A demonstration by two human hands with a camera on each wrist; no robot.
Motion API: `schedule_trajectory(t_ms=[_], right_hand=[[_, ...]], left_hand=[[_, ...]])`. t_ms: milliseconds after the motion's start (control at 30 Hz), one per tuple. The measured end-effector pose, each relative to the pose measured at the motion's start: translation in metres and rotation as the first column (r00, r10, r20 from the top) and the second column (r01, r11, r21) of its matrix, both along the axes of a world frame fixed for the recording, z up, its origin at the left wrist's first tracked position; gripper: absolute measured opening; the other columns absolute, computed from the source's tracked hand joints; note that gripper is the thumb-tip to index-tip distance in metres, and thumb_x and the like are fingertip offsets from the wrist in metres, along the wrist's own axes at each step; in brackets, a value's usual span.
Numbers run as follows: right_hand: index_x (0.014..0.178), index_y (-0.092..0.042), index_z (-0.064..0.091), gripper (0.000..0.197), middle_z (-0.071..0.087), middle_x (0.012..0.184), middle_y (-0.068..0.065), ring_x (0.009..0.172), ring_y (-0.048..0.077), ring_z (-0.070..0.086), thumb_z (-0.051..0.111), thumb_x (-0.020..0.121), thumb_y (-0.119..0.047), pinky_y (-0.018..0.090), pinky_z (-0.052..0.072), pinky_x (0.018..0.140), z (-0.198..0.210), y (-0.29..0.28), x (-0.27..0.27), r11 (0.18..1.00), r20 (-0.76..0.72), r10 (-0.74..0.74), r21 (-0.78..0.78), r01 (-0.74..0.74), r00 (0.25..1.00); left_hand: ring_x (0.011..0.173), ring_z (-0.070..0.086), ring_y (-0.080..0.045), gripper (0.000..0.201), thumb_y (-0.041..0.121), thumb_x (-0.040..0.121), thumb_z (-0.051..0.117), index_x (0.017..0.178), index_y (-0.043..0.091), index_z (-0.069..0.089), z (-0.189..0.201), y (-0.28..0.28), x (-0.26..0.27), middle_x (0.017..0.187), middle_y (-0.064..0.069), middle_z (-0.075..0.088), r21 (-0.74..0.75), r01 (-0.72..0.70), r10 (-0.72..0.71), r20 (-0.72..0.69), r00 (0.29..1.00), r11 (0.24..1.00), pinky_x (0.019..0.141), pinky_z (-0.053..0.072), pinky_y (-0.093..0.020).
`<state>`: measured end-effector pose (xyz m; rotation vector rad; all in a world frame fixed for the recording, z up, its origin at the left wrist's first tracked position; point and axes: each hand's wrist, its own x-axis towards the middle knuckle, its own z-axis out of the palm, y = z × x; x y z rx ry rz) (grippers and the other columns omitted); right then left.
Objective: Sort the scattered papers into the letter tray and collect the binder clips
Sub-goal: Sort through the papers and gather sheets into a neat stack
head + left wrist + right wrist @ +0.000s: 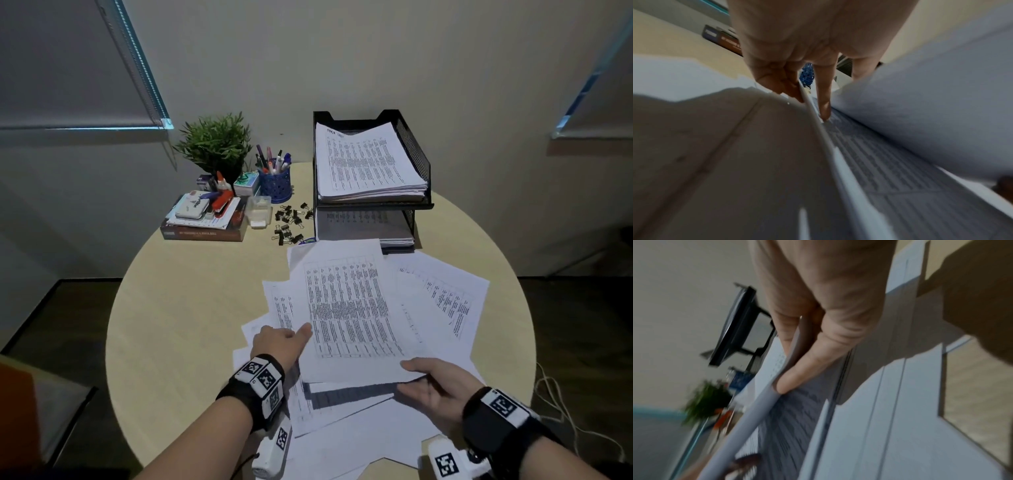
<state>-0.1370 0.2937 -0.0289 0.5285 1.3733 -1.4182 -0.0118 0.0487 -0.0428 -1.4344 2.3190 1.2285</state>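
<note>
Printed papers [442, 301] lie scattered over the near right of the round table [191, 308]. Both hands lift one printed sheaf [349, 308] off the pile. My left hand [291, 337] holds its left edge, thumb on top, the other fingers hidden below; in the left wrist view the index finger [824, 104] touches the printed page underneath. My right hand [412, 375] pinches the near right corner; the right wrist view shows a finger [797, 374] under that edge. The black two-tier letter tray [416, 154] at the back holds paper stacks. Several black binder clips [291, 222] lie loose left of it.
A small clear box [258, 209] stands beside the clips. Behind it are a blue pen cup [275, 185], a potted plant [215, 144] and a stack of books [205, 222] with a stapler. A white cable [555, 394] hangs off the right rim.
</note>
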Motion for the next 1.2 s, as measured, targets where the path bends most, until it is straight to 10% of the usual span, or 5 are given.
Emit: schedule_trajectory(t_ms=[233, 333, 433, 900, 1200], right_hand=[[0.078, -0.015, 0.063, 0.041, 0.063, 0.084, 0.012, 0.071, 0.027, 0.057, 0.08, 0.065, -0.049, 0.034, 0.049, 0.063, -0.004, -0.007, -0.015, 0.919, -0.56, 0.269, 0.394, -0.033, 0.784], [0.115, -0.013, 0.058, 0.062, 0.056, 0.116, 0.011, 0.114, 0.032, 0.049, 0.07, 0.072, -0.055, 0.038, 0.042, 0.092, -0.005, 0.005, -0.035, 0.555, -0.47, 0.729, 0.831, -0.029, 0.497], [0.125, -0.01, 0.047, 0.071, 0.048, 0.122, 0.013, 0.119, 0.033, 0.042, 0.071, 0.071, -0.05, 0.037, 0.043, 0.091, -0.005, 0.007, -0.036, 0.432, -0.359, 0.818, 0.899, -0.069, 0.449], [0.099, 0.006, 0.061, 0.021, 0.065, 0.102, 0.022, 0.083, 0.031, 0.061, 0.068, 0.079, 0.003, 0.025, 0.046, 0.054, -0.001, 0.006, -0.05, 0.769, -0.505, 0.486, 0.635, -0.074, 0.714], [0.108, 0.004, 0.066, 0.022, 0.068, 0.099, 0.021, 0.094, 0.036, 0.064, 0.059, 0.086, 0.001, 0.045, 0.048, 0.089, 0.026, 0.033, -0.069, 0.887, -0.695, 0.239, 0.441, 0.139, 0.679]], left_hand=[[0.048, 0.031, -0.017, 0.049, 0.019, 0.08, 0.068, 0.051, 0.015, 0.028, -0.008, -0.004, 0.0, 0.051, 0.0, 0.026, 0.034, -0.019, 0.021, -0.057, 0.998, 0.999, 0.053, 0.025, -0.02], [0.05, 0.043, -0.015, 0.037, 0.019, 0.086, 0.063, 0.055, 0.011, 0.043, -0.012, -0.014, 0.009, 0.053, -0.001, 0.044, 0.022, -0.023, 0.024, -0.044, 0.999, 0.999, 0.049, 0.033, -0.019], [0.061, 0.042, -0.018, 0.038, 0.025, 0.085, 0.063, 0.06, 0.012, 0.037, -0.017, -0.028, 0.015, 0.064, -0.006, 0.041, -0.002, -0.026, 0.026, 0.0, 1.0, 1.0, 0.057, 0.029, -0.024], [0.05, 0.025, -0.016, 0.051, 0.019, 0.084, 0.063, 0.055, 0.016, 0.022, -0.013, -0.044, 0.022, 0.055, -0.001, 0.02, -0.084, 0.011, -0.01, 0.018, 1.0, 0.996, 0.052, 0.017, -0.025], [0.063, 0.043, -0.019, 0.032, 0.017, 0.087, 0.061, 0.059, 0.011, 0.045, -0.012, -0.06, 0.034, 0.07, -0.005, 0.041, -0.215, 0.018, -0.024, -0.023, 0.999, 0.977, 0.061, 0.033, -0.027]])
